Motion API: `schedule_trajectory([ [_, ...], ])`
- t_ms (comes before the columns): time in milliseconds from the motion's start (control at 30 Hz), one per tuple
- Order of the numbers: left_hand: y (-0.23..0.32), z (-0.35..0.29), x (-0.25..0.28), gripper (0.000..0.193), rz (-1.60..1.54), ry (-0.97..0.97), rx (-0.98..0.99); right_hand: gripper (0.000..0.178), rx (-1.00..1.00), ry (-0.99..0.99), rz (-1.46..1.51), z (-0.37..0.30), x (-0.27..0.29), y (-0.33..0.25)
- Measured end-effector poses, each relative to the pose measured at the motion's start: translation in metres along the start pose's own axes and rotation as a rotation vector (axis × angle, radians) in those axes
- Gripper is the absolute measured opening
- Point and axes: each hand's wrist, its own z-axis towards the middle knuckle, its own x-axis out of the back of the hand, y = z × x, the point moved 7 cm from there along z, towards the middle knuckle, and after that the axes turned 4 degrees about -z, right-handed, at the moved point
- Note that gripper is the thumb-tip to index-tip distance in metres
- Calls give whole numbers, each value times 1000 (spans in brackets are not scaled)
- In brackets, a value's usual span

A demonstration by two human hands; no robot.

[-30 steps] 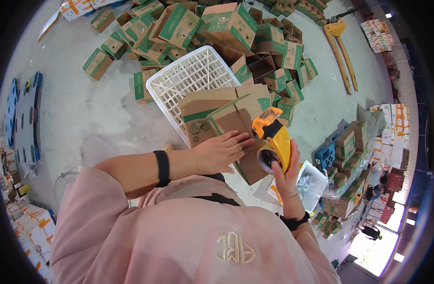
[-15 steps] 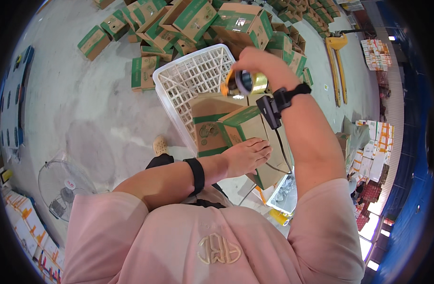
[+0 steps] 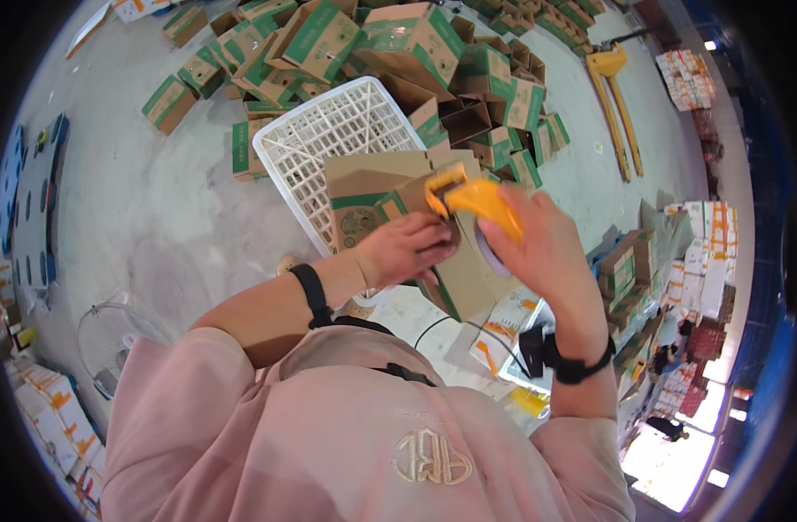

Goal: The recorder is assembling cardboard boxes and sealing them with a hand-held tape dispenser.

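A brown cardboard box [image 3: 477, 283] with green printed bands lies in front of me, partly over a white plastic crate [image 3: 272, 161]; one wide flap [image 3: 351, 187] sticks out to the left. My left hand [image 3: 407, 248] is closed over the box, its fingers bent and pressed together against the cardboard; what lies under the fingertips is hidden. In my right hand [image 3: 538, 239] is an orange tape dispenser [image 3: 481, 198], gripped by its handle. Its head hangs over the box just beyond my left fingers. Part of the tape roll [image 3: 496, 250] shows below the handle.
Green-banded cartons [image 3: 316, 39] pile up beyond the crate. A yellow pallet jack [image 3: 620, 113] stands far right, and stacked white boxes [image 3: 703, 252] line the right side. At left are a fan [image 3: 111, 339] and blue pallets [image 3: 37, 209]. A yellow tape roll [image 3: 529, 402] lies near my right elbow.
My right hand has swung down and nearer with the tape dispenser, turning it over the box. My left hand has slid up and left, from lying flat to bent fingers.
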Motion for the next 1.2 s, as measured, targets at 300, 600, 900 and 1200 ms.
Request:
schedule_trajectory([
  [300, 7, -5, -3, 59, 88, -136, 102, 50, -250, -302, 89, -227, -53, 71],
  [600, -31, 2, 47, 58, 182, -58, 360, 43, -436, -365, 51, -138, -169, 88],
  [900, 6, -24, 49, 69, 143, -527, 355, 45, -343, -147, -232, 51, -41, 159],
  [1200, 5, -25, 17, 69, -48, -191, 73, 46, -128, -604, 3, 197, -111, 2],
])
